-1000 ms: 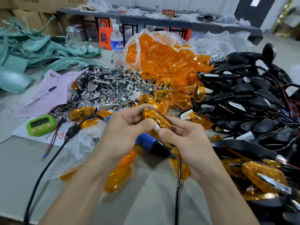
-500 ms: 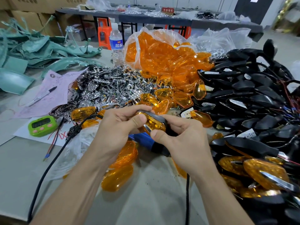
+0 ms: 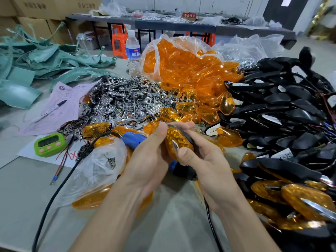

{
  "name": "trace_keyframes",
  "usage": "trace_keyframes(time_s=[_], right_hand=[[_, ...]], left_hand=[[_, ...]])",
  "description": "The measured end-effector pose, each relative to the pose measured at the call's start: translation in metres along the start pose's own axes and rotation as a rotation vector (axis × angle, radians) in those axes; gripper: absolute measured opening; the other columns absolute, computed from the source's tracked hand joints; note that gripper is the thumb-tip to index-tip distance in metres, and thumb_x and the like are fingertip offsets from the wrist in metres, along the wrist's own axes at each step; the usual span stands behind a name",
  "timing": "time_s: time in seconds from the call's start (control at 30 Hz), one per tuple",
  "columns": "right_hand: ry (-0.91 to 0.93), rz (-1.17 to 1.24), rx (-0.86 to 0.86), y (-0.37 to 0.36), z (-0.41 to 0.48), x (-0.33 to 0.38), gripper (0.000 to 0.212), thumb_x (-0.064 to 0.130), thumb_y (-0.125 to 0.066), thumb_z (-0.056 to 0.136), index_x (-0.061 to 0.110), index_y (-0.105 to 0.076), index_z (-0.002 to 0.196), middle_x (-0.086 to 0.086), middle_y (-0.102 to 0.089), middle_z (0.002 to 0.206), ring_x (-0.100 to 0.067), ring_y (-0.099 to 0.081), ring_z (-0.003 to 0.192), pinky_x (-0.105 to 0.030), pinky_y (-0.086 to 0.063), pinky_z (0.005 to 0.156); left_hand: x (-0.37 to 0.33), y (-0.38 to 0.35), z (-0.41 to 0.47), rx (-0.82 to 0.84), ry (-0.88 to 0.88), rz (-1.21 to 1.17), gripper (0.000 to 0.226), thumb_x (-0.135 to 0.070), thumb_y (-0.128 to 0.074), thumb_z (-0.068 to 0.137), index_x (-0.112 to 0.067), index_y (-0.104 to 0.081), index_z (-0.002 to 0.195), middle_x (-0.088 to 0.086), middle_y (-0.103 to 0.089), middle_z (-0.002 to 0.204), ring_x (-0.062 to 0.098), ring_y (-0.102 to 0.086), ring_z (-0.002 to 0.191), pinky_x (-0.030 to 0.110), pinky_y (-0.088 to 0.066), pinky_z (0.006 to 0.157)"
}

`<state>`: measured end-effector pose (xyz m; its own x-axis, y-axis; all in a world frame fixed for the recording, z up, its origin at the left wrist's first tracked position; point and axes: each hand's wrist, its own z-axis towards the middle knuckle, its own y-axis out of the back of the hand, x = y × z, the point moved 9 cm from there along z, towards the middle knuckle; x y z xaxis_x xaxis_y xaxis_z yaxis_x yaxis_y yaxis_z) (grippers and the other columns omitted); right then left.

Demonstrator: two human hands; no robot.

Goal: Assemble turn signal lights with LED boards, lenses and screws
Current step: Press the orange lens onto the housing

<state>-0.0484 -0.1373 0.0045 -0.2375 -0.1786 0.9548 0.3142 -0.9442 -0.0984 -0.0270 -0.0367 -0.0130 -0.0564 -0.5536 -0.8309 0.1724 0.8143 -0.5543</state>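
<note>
Both hands hold one turn signal light (image 3: 177,142), an orange lens on a black housing, above the table's middle. My left hand (image 3: 151,157) grips its left side with the thumb up along the lens. My right hand (image 3: 201,157) curls round the right side, thumb pressed on the lens's lower end. Under my hands lies a blue electric screwdriver (image 3: 133,139). Loose orange lenses (image 3: 187,70) fill a clear bag behind. A heap of chrome LED reflector boards (image 3: 123,100) lies at centre left. Black housings (image 3: 283,110) pile up at the right.
Finished orange lights (image 3: 291,199) lie at the lower right. A green timer (image 3: 49,144), pink papers with a pen (image 3: 52,108) and a water bottle (image 3: 132,51) stand at the left and back. Teal plastic parts (image 3: 27,70) cover the far left. The screwdriver's black cord (image 3: 54,197) crosses the near table.
The light has been turned in my hands from lying flat to standing more upright, lens toward me. My hands have shifted slightly lower and closer together.
</note>
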Motion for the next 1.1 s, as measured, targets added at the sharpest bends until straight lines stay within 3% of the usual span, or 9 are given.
trace_keyframes(time_s=[0.1, 0.2, 0.3, 0.43, 0.53, 0.67, 0.83, 0.97, 1.1], right_hand=[[-0.028, 0.034, -0.057, 0.0, 0.003, -0.007, 0.042, -0.003, -0.059, 0.1, 0.028, -0.07, 0.127, 0.024, -0.071, 0.123, 0.003, -0.063, 0.121, -0.021, -0.051, 0.1], [-0.07, 0.076, -0.13, 0.002, 0.008, -0.016, 0.042, -0.005, -0.058, 0.1, 0.028, -0.074, 0.121, 0.017, -0.075, 0.116, 0.0, -0.068, 0.109, -0.02, -0.052, 0.093], [-0.097, 0.085, -0.169, 0.007, 0.014, -0.018, 0.042, -0.003, -0.058, 0.1, 0.033, -0.074, 0.114, 0.028, -0.073, 0.115, 0.011, -0.063, 0.114, -0.019, -0.053, 0.097], [-0.128, 0.013, -0.143, 0.012, 0.022, -0.018, 0.033, 0.007, -0.058, 0.103, 0.034, -0.074, 0.114, 0.005, -0.077, 0.118, -0.016, -0.07, 0.114, -0.035, -0.055, 0.102], [-0.133, -0.059, -0.156, 0.016, 0.03, -0.015, 0.026, 0.019, -0.059, 0.104, 0.04, -0.073, 0.114, 0.005, -0.079, 0.11, -0.017, -0.071, 0.107, -0.035, -0.058, 0.095], [-0.106, -0.111, -0.176, 0.011, 0.042, -0.018, 0.021, 0.019, -0.064, 0.102, 0.036, -0.075, 0.106, -0.003, -0.079, 0.105, -0.029, -0.071, 0.107, -0.049, -0.057, 0.097], [-0.125, -0.253, -0.204, 0.008, 0.05, -0.036, 0.028, 0.051, -0.066, 0.086, 0.044, -0.076, 0.112, 0.022, -0.078, 0.105, -0.003, -0.072, 0.104, -0.041, -0.059, 0.095], [-0.185, -0.242, 0.017, 0.002, 0.052, -0.049, 0.038, 0.053, -0.061, 0.085, 0.064, -0.062, 0.121, 0.026, -0.073, 0.115, 0.001, -0.069, 0.104, -0.036, -0.057, 0.095], [-0.108, -0.221, 0.033, 0.001, 0.049, -0.039, 0.031, 0.035, -0.063, 0.094, 0.054, -0.068, 0.117, 0.012, -0.076, 0.103, -0.004, -0.068, 0.094, -0.03, -0.053, 0.083]], left_hand=[[0.007, -0.003, 0.004, -0.077, -0.048, -0.087, 0.044, -0.046, -0.049, 0.094, -0.009, -0.072, 0.099, 0.014, -0.073, 0.119, 0.026, -0.068, 0.113, 0.042, -0.056, 0.101], [0.01, -0.003, 0.012, -0.183, -0.095, -0.064, 0.041, -0.051, -0.057, 0.095, -0.02, -0.079, 0.078, 0.008, -0.077, 0.101, 0.021, -0.073, 0.094, 0.04, -0.059, 0.089], [0.01, 0.007, 0.015, -0.314, -0.143, 0.096, 0.047, -0.059, -0.053, 0.092, -0.023, -0.082, 0.081, 0.008, -0.079, 0.102, 0.024, -0.075, 0.095, 0.047, -0.06, 0.092], [-0.005, 0.016, 0.024, -0.344, -0.205, 0.408, 0.058, -0.076, -0.047, 0.084, -0.031, -0.081, 0.1, 0.002, -0.078, 0.108, 0.023, -0.075, 0.103, 0.054, -0.059, 0.094], [-0.022, 0.003, 0.032, -0.18, -0.345, 0.521, 0.037, -0.062, -0.049, 0.096, -0.04, -0.074, 0.112, -0.005, -0.077, 0.112, 0.015, -0.073, 0.103, 0.04, -0.058, 0.084], [-0.033, 0.006, 0.038, -0.21, -0.474, 0.54, 0.023, -0.038, -0.048, 0.098, -0.025, -0.067, 0.092, 0.004, -0.073, 0.09, 0.021, -0.068, 0.086, 0.036, -0.054, 0.074], [-0.03, 0.031, 0.046, -0.329, -0.463, 0.504, 0.03, -0.02, -0.045, 0.094, -0.02, -0.063, 0.071, 0.007, -0.072, 0.077, 0.027, -0.068, 0.081, 0.035, -0.055, 0.074], [-0.026, 0.041, 0.051, -0.368, -0.407, 0.456, 0.028, -0.019, -0.046, 0.091, -0.019, -0.063, 0.069, 0.013, -0.071, 0.076, 0.044, -0.067, 0.088, 0.056, -0.055, 0.087], [-0.034, 0.036, 0.044, -0.367, -0.469, 0.447, 0.025, -0.022, -0.048, 0.09, -0.023, -0.065, 0.071, 0.019, -0.071, 0.077, 0.046, -0.069, 0.09, 0.066, -0.053, 0.09]])
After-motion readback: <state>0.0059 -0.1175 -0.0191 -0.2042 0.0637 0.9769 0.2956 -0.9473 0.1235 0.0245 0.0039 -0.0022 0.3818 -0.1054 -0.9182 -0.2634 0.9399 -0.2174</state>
